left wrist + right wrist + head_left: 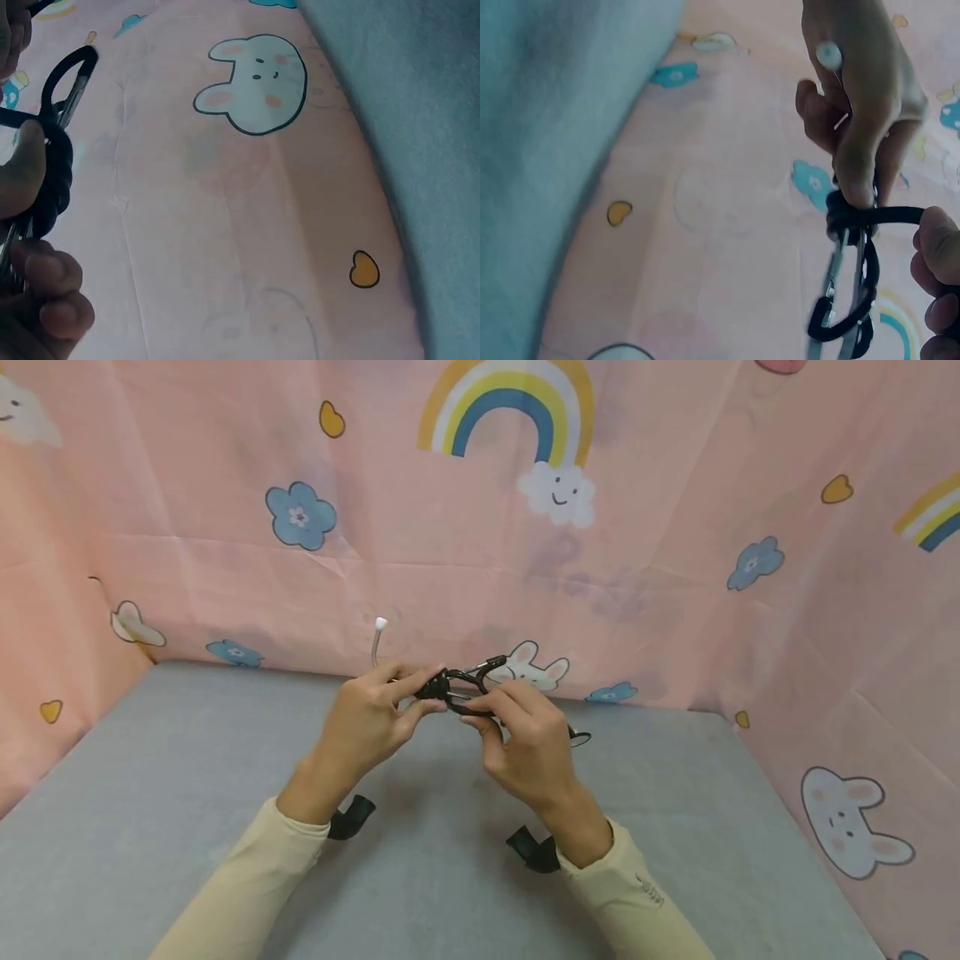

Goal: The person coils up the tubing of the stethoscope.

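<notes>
Held up over the table is a stethoscope [433,685], its black tubing wound in several turns around the metal ear tubes. My left hand [369,714] pinches the wound part between thumb and fingers. A white ear tip [381,623] sticks up behind that hand. With thumb and fingertips my right hand [528,739] grips a stretch of the black tubing [892,215], which runs straight from the coil in the right wrist view. Below the coil, a tubing loop [870,281] hangs beside the metal tubes. A round, dark-rimmed piece [580,739] shows behind the right hand, mostly hidden.
A grey table [420,877] lies under both hands. Behind and beside it hangs a pink printed cloth [225,468] with rainbows and rabbits. Black curved pieces [352,818] jut out at both wrists.
</notes>
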`<state>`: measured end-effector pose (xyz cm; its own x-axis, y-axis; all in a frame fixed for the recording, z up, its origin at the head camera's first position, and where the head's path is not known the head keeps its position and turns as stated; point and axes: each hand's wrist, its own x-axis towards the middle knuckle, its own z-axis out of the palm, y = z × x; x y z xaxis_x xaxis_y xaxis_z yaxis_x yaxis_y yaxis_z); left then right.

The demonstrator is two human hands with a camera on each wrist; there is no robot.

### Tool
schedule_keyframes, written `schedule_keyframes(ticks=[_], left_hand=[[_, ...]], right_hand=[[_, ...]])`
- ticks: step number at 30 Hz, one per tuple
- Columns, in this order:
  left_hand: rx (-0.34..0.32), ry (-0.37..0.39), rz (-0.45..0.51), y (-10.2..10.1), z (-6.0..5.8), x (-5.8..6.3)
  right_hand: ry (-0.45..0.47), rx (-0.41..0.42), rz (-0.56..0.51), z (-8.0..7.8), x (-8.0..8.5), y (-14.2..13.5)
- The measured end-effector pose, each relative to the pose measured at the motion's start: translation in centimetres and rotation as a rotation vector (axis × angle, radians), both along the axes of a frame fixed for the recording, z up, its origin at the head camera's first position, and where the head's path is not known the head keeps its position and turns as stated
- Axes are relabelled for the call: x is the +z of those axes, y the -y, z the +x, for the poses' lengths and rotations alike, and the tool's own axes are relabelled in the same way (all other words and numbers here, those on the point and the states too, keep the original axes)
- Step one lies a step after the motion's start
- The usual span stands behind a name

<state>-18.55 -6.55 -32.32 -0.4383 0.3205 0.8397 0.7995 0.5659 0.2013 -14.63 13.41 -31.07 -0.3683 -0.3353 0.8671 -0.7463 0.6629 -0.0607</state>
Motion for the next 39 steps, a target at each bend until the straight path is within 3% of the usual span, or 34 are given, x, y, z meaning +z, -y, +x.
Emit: schedule_keyframes(ticks=[7, 11, 13, 16, 20, 23, 28, 32, 35, 39], left_hand=[[-0.122, -0.069, -0.170, -0.3, 0.3, -0.1], [-0.302, 0.003, -0.170, -0.4, 0.3, 0.1], [-0.409, 0.077, -0.140, -0.3, 0.2, 0.1], [-0.535, 0.178, -0.098, -0.3, 0.2, 0.1], [-0.651, 0.290, -0.095, -0.6, 0.4, -0.1], [-0.709, 0.344, -0.075, -0.9, 0.5, -0.4], [-0.687, 0.316, 0.009, -1.0, 0.4, -0.7], [-0.621, 0.193, 0.023, -1.2, 0.5, -0.6], [-0.552, 0.082, 0.005, -1.3, 0.5, -0.4], [-0.491, 0.005, -0.023, -1.5, 0.5, -0.4]], right_hand=[[0.013, -0.017, -0.028, -0.3, 0.7, -1.4], [0.075, 0.018, -0.041, -0.4, 1.0, -2.0], [0.172, 0.067, -0.059, -0.4, 1.3, -2.5], [0.417, 0.185, -0.098, -0.6, 1.8, -3.6], [0.782, 0.363, -0.176, -1.3, 2.0, -5.3], [0.940, 0.413, -0.239, -1.8, 1.8, -5.9], [0.964, 0.303, -0.405, -1.9, 1.3, -4.9], [0.878, 0.178, -0.548, -1.5, 1.5, -4.2], [0.828, 0.112, -0.578, -1.3, 1.6, -3.9], [0.904, 0.096, -0.568, -1.7, 1.3, -4.1]])
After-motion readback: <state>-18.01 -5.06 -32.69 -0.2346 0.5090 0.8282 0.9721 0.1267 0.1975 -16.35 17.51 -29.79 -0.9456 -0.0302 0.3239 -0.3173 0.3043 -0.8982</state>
